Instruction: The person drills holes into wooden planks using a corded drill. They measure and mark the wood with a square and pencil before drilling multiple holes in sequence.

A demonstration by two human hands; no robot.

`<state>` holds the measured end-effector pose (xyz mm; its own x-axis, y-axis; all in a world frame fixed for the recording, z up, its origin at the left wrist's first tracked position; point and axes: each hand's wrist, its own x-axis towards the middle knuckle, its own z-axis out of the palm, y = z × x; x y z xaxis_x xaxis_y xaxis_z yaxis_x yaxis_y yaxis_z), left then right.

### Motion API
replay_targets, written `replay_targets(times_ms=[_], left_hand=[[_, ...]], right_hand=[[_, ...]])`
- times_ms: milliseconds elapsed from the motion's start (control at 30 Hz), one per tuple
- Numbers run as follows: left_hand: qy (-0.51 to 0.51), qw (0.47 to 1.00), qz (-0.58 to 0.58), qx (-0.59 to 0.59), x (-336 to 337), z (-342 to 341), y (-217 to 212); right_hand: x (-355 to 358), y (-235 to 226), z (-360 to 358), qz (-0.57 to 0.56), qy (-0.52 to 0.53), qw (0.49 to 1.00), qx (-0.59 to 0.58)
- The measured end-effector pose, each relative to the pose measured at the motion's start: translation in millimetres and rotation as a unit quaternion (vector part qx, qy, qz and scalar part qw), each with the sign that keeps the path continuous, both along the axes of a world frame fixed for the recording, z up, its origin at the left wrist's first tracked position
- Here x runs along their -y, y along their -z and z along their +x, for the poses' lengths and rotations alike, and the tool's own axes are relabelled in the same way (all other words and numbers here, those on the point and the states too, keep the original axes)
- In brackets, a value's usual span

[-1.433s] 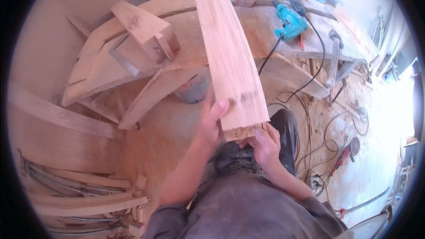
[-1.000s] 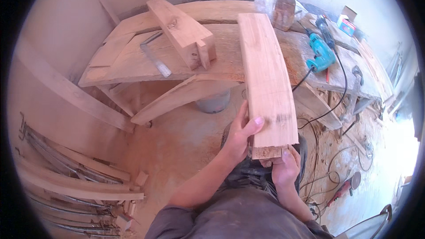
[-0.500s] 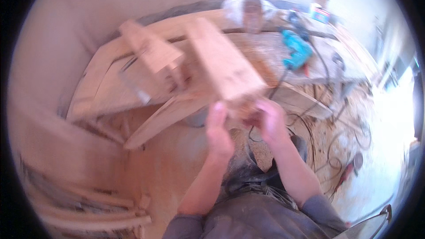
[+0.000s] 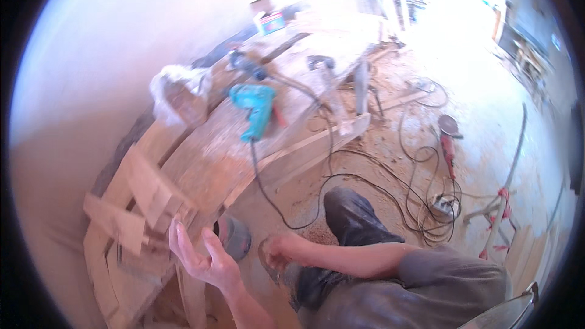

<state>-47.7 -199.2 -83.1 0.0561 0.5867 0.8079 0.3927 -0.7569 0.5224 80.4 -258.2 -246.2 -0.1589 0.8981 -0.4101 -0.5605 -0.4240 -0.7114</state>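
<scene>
My left hand (image 4: 204,260) is open, its fingers apart and raised beside the near end of a thick wooden block (image 4: 151,189). Whether the fingertips touch that block I cannot tell. The block lies on the wooden workbench (image 4: 201,167), next to a second wooden piece (image 4: 116,222) with a narrower, cut end. My right hand (image 4: 280,251) hangs low near my knee, away from the blocks. Its fingers point downward and are blurred, and no held thing can be made out. A dark round container (image 4: 233,236) stands below the bench edge, between my hands.
A teal power drill (image 4: 255,106) rests on the bench, its cord running to the floor. Beyond it are a blue tool (image 4: 247,64), a plastic bag (image 4: 177,94) and a small box (image 4: 269,21). Tangled cables (image 4: 420,207) and a red angle grinder (image 4: 448,143) lie on the dusty floor.
The view has swung to the right. Both hands were on the thick wooden block; now it lies on the bench, my left hand is apart or just beside it, and my right hand has dropped away.
</scene>
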Motion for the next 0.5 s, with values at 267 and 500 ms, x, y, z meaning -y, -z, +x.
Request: replay_targets(times_ms=[267, 500], left_hand=[[0.11, 0.992, -0.047, -0.039, -33.1, 70.0, 19.4], [-0.005, 0.985, -0.067, -0.156, -74.2, 100.6, 32.1]], right_hand=[[89.5, -4.6, 176.7, -0.027, 0.238, 0.96, 0.147], [78.0, -39.9, 419.1, 0.021, 0.549, 0.814, 0.191]])
